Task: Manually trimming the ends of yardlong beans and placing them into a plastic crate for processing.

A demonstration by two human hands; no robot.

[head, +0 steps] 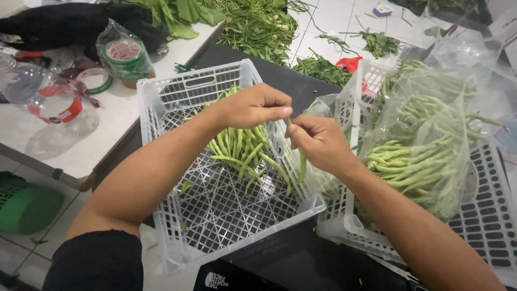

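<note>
Both hands meet above the gap between the two crates. The left hand (253, 105) is closed, thumb and fingers pinching the upper tip of a single green bean (300, 156). The right hand (320, 141) is closed around the bean's upper section, just below that pinch. The bean's long axis runs near vertical; its free end hangs below the right hand, which is therefore the nearer to it. Directly below and left lies the white crate (161, 102) holding a small pile of beans (242, 148). To the right, the plastic bag of beans (425, 156) fills the second crate (484, 226).
</note>
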